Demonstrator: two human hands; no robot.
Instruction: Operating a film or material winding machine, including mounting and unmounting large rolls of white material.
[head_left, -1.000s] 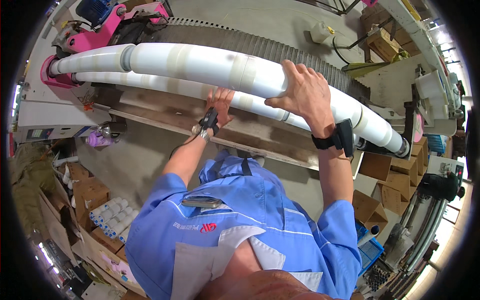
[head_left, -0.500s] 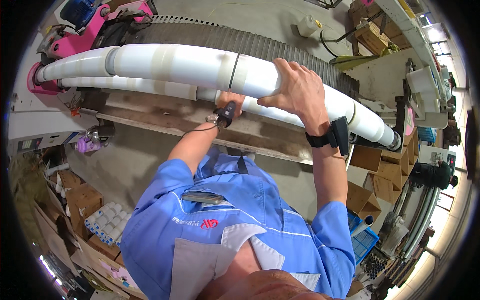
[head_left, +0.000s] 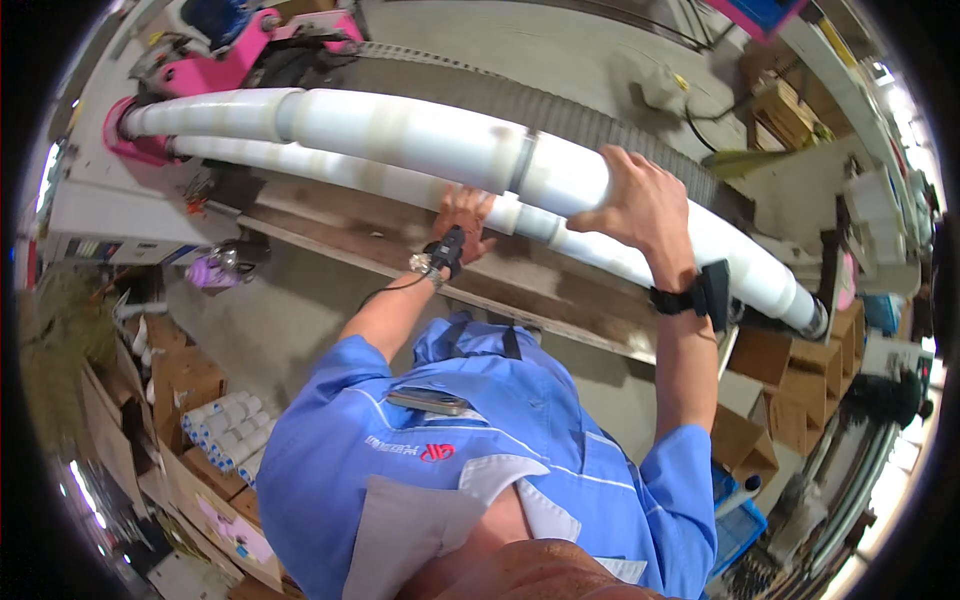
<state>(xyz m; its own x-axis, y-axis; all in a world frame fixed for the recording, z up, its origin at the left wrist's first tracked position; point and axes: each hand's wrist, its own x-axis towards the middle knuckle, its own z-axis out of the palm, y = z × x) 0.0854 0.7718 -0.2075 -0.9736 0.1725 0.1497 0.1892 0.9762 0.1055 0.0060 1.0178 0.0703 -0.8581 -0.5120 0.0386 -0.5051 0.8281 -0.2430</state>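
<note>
A shaft carries a row of thick white rolls (head_left: pixel 405 130) with yellowish bands, running across in front of me. Below and nearer, a second shaft holds thinner white rolls (head_left: pixel 375 183). My right hand (head_left: pixel 645 208) is curved over the upper right-hand white roll (head_left: pixel 560 172), thumb on the near side and fingers over the top. Just left of a bare grey gap on the lower shaft (head_left: pixel 538 225), my left hand (head_left: pixel 464 222) lies against a lower roll, fingers apart and thumb out. A narrow grey gap separates two upper rolls.
A pink holder (head_left: pixel 130 135) supports the shafts at the left. Behind the rolls lies a ribbed grey cover (head_left: pixel 590 120); in front runs a long wooden ledge (head_left: pixel 340 235). Cardboard boxes (head_left: pixel 790 390) stand at right, and small white rolls (head_left: pixel 230 425) at lower left.
My left hand has come out from beneath the upper roll onto the lower one. The lower gap now lies farther right, and the upper gap looks wider. My view has shifted slightly.
</note>
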